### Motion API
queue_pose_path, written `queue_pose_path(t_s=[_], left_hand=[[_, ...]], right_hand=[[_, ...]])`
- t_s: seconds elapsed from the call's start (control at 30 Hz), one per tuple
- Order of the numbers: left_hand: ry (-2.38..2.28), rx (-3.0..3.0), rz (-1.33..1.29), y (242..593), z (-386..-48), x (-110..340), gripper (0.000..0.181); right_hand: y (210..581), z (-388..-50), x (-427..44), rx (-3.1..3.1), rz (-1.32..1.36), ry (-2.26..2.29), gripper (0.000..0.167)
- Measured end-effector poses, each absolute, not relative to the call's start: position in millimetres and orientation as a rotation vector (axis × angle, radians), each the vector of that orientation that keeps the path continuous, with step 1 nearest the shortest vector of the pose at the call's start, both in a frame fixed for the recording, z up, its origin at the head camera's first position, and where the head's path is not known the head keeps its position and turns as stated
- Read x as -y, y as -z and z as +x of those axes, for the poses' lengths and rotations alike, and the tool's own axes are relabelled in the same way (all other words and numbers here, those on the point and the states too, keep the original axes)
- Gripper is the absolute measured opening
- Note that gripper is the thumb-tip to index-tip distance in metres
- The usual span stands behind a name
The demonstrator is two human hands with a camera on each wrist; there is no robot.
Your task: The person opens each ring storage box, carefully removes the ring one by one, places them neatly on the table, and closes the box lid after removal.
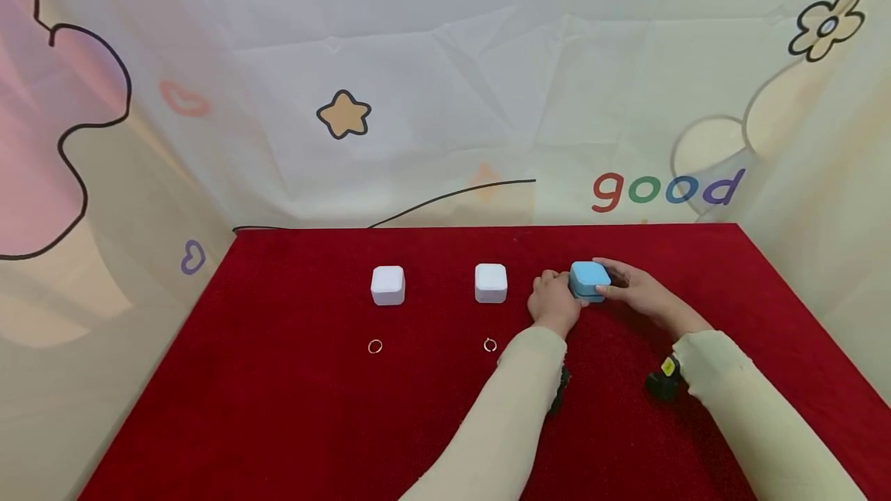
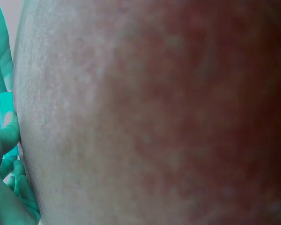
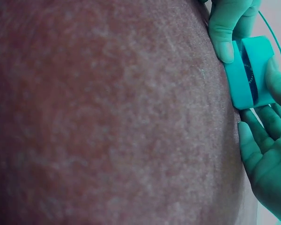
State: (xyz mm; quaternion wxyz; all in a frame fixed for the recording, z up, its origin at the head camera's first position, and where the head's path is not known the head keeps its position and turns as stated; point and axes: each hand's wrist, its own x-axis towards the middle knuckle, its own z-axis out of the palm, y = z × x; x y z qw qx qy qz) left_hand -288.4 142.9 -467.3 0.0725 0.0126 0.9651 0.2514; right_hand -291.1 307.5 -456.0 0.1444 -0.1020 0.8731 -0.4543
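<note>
A small blue box (image 1: 589, 275) is between the two hands at the right of the red cloth. My left hand (image 1: 554, 301) grips its lower part from the left, and my right hand (image 1: 643, 296) holds the lid with thumb and fingers. In the right wrist view the blue box (image 3: 263, 70) shows a narrow dark gap between its two halves, with something beaded or shiny inside. The left wrist view shows only part of the box (image 2: 6, 105) and fingers at its left edge.
Two white boxes (image 1: 387, 285) (image 1: 490, 283) stand left of the hands on the red cloth (image 1: 278, 408). A ring (image 1: 375, 346) and another ring (image 1: 490, 345) lie in front of them. A printed curtain (image 1: 431, 99) hangs behind.
</note>
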Motion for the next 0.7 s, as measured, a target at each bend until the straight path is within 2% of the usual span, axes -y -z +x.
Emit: queue_pose_path(t_s=[0.7], left_hand=[[-0.741,-2.906,0.052,468.2,-289.6,-142.5,0.054]], right_hand=[[449.6,-290.8,-303.8,-2.549,-0.254,1.224,0.070]])
